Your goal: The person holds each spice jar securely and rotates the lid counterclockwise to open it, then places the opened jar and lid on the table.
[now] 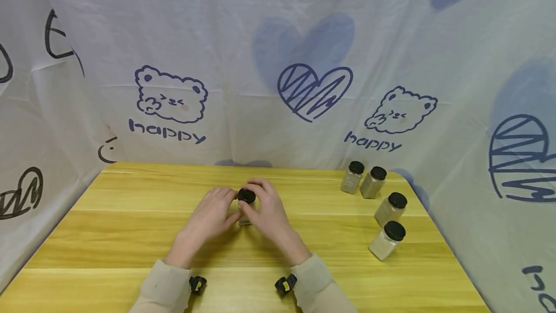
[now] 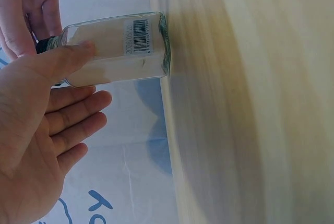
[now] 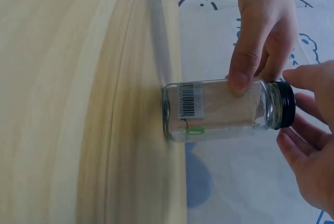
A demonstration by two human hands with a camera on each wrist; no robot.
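A square glass jar (image 3: 219, 110) with a pale brown filling and a barcode label stands upright on the table, in the middle of the head view. My left hand (image 1: 213, 214) holds its body, the thumb (image 2: 68, 59) lying along the glass. Over the top, my right hand (image 1: 267, 211) grips the black lid (image 3: 287, 105) between thumb and fingers. Glass threads show just below the lid in the right wrist view. In the head view the two hands hide much of the jar's body.
On the table's right side stand several similar black-lidded jars: two at the back, one jar (image 1: 354, 177) and another (image 1: 373, 182), then one (image 1: 390, 209) and a paler one (image 1: 386, 240) nearer. A printed white cloth (image 1: 243, 120) hangs behind the wooden table (image 1: 130, 226).
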